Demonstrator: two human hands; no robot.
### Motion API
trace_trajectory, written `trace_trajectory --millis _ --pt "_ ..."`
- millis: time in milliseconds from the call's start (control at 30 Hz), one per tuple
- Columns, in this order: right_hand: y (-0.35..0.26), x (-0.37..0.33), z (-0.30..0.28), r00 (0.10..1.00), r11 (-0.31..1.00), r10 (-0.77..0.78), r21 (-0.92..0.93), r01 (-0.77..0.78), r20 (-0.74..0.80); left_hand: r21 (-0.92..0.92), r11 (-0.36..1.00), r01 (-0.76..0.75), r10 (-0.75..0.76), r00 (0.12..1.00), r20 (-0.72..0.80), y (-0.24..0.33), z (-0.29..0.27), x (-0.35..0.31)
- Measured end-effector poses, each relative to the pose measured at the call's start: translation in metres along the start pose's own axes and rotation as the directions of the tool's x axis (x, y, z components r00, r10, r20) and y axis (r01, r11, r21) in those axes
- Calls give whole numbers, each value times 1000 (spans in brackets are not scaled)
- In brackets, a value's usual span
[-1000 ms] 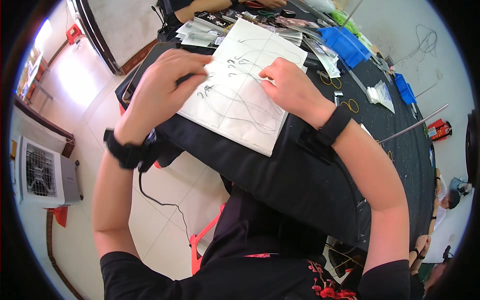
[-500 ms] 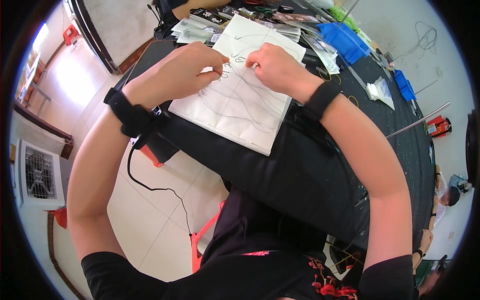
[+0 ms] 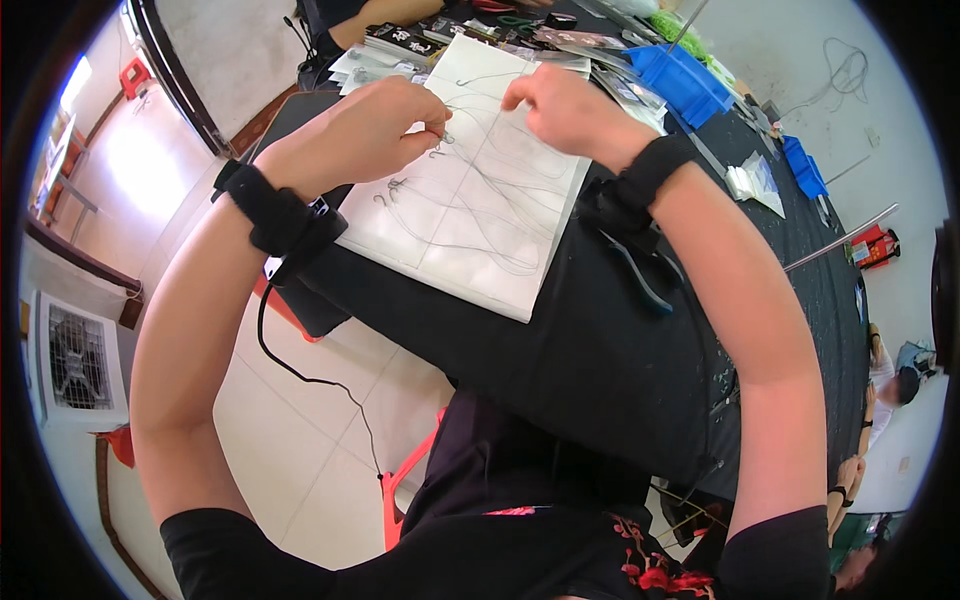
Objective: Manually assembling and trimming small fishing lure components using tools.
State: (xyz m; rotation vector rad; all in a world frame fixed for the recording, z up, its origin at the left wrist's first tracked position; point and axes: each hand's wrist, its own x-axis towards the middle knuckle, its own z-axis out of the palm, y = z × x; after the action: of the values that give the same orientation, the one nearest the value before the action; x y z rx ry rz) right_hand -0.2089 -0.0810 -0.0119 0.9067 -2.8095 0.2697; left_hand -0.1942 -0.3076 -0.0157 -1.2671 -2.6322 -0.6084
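White paper (image 3: pixel 490 285) lies at a slant on the black-covered table, with several fish hooks (image 3: pixel 395 185) and thin, loosely curved lines (image 3: pixel 470 245) spread over it. My left hand (image 3: pixel 365 130) is over the paper's left side, thumb and forefinger pinched at a fish hook (image 3: pixel 445 139); another hook lies just below the fingertips. Over the paper's upper right is my right hand (image 3: pixel 572 112), its fingers curled closed. Whatever its fingertips hold is too fine to make out. One more hook (image 3: pixel 460 83) lies near the paper's top edge.
Dark-handled pliers (image 3: pixel 640 275) lie right of the paper. Packets (image 3: pixel 385 55) are piled behind it, with a blue bin (image 3: pixel 680 85) at the far right. A metal rod (image 3: pixel 845 237) juts over the table. Another person's forearm (image 3: pixel 385 15) rests at the far edge.
My right hand has moved up and right, away from the left hand. My left hand has shifted slightly left. The pliers and hooks at the paper's left now show more fully.
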Motion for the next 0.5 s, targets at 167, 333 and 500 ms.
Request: trace_trajectory --millis 167,333,500 --pt "1 -2 0 991 992 123 16 -123 45 68 997 -22 25 999 -41 -2 2 15" --pt "-21 -50 -38 994 997 50 -70 -43 93 45 989 -143 149 972 -182 11 -12 2" --pt "-70 -153 -86 992 995 63 74 -71 106 -174 984 -36 16 994 -112 67 -30 -33"
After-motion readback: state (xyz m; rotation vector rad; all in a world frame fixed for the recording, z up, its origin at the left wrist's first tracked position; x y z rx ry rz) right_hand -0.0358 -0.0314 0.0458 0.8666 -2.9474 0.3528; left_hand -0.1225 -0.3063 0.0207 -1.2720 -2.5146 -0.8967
